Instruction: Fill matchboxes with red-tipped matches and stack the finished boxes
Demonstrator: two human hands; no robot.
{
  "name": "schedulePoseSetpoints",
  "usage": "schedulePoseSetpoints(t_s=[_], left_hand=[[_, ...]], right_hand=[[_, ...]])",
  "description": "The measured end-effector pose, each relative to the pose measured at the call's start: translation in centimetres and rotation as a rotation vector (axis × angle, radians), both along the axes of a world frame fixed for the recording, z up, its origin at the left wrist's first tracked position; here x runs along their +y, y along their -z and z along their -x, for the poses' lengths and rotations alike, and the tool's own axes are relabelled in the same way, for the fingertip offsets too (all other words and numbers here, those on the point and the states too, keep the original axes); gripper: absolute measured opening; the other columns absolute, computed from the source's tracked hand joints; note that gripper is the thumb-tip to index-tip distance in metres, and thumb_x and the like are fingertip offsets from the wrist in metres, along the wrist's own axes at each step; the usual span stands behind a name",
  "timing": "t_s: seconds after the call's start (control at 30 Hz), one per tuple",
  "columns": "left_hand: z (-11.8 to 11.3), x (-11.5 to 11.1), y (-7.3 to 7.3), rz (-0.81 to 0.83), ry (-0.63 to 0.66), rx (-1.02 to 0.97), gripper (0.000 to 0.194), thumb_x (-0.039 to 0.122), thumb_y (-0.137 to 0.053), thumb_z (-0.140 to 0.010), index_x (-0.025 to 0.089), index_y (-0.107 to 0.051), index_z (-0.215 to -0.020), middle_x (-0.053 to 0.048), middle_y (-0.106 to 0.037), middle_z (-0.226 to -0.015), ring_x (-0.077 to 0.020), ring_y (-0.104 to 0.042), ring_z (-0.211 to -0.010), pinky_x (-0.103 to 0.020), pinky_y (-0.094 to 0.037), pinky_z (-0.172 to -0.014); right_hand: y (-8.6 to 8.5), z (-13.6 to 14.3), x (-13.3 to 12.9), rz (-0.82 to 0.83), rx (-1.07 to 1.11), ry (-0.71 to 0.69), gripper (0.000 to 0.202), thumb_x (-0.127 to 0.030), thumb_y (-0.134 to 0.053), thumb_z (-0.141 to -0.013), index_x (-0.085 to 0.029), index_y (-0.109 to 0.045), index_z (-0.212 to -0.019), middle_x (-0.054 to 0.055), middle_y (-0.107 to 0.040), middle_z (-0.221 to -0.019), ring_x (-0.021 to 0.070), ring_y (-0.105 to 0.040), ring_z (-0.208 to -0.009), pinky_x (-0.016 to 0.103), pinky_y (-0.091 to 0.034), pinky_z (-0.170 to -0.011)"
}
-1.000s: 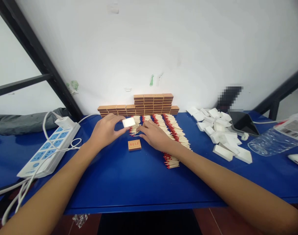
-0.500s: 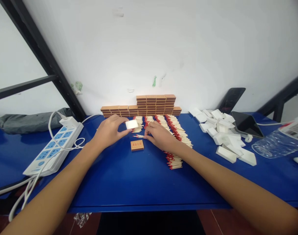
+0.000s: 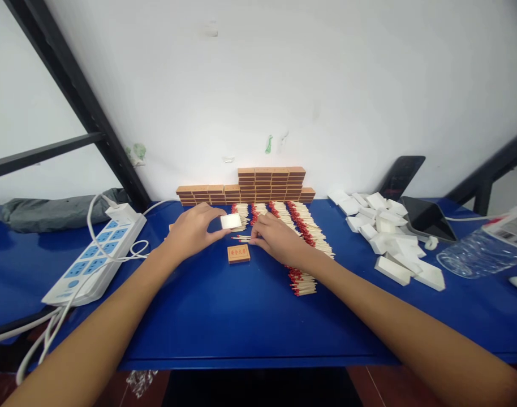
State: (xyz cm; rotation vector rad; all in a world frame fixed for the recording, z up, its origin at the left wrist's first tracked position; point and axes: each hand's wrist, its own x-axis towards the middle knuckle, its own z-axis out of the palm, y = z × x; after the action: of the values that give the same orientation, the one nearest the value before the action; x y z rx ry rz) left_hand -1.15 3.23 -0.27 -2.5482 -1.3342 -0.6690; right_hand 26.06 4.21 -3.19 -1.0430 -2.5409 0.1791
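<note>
Holds a white matchbox tray in the left hand, pinched at its left end, with thumb and forefinger spread only about as far as the tray's width. Has thumb and fingertips of the right hand brought together on a few loose matches, at their plain ends. Cannot tell the exact number of matches, being partly hidden by the fingertips.

Keeps the tray between the two hands, at the left fingertips and a little apart from the right ones, in view just above the loose matches and in front of the leftmost match row. Points the red heads of the loose matches leftward, just off the right fingertips and near the left thumb.

Looks bright white, small and rectangular in the case of the tray; cannot make out any contents. Pale wooden sticks with red tips, in the case of the matches. Flat on the blue tabletop, just nearer than the matches: an orange-tan matchbox with red printed characters on top and a dark front side. Under and beside the right wrist and forearm: more match rows, neatly laid out.
</note>
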Motion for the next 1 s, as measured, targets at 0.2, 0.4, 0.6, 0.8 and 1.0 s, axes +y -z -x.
schedulePoseSetpoints(t_s=[0.2,0.4,0.6,0.8,1.0], left_hand=[[0.1,0.0,-0.1,-0.012,0.007,0.006,0.033,0.043,-0.078,-0.096,0.02,-0.076,-0.12,-0.01,-0.08,-0.108,-0.0281,-0.073,-0.098,-0.04,-0.058,-0.084],[0.5,0.2,-0.1,0.025,0.009,0.033,0.036,0.045,-0.08,-0.095,0.021,-0.076,-0.121,-0.01,-0.08,-0.11,-0.0285,-0.075,-0.099,-0.04,-0.058,-0.084],[0.7,0.2,0.2,0.047,0.027,0.036,0.037,0.046,-0.081,-0.094,0.024,-0.077,-0.123,-0.01,-0.079,-0.109,-0.0269,-0.074,-0.097,-0.038,-0.058,-0.082],[-0.4,-0.3,0.5,0.002,0.083,0.004,0.037,0.046,-0.081,-0.095,0.022,-0.077,-0.123,-0.009,-0.078,-0.106,-0.0257,-0.075,-0.094,-0.036,-0.059,-0.081],[-1.7,-1.0,0.8,-0.031,0.168,-0.024,0.039,0.047,-0.079,-0.097,0.02,-0.077,-0.125,-0.01,-0.079,-0.105,-0.0249,-0.076,-0.096,-0.036,-0.06,-0.083]], right_hand=[[0.5,-0.1,0.0,0.014,0.033,0.015,0.01,-0.023,-0.071,-0.104,-0.018,-0.068,-0.095,0.009,-0.069,-0.103,0.0258,-0.06,-0.103,0.038,-0.048,-0.092],[1.0,-0.2,0.3,0.035,0.015,0.012,0.014,-0.021,-0.07,-0.104,-0.019,-0.068,-0.09,0.009,-0.069,-0.099,0.0258,-0.06,-0.101,0.038,-0.048,-0.09],[0.2,-0.8,0.2,0.013,0.05,0.009,0.014,-0.02,-0.068,-0.105,-0.02,-0.067,-0.091,0.008,-0.067,-0.097,0.0249,-0.06,-0.098,0.038,-0.048,-0.087],[-1.1,-0.7,-0.5,-0.124,0.162,0.069,0.013,-0.023,-0.063,-0.108,-0.02,-0.065,-0.095,0.01,-0.066,-0.102,0.0269,-0.057,-0.1,0.041,-0.048,-0.091],[-0.8,0.5,-1.4,-0.215,0.146,0.011,0.017,-0.023,-0.058,-0.109,-0.02,-0.069,-0.097,0.011,-0.065,-0.101,0.0285,-0.056,-0.1,0.042,-0.048,-0.089]])
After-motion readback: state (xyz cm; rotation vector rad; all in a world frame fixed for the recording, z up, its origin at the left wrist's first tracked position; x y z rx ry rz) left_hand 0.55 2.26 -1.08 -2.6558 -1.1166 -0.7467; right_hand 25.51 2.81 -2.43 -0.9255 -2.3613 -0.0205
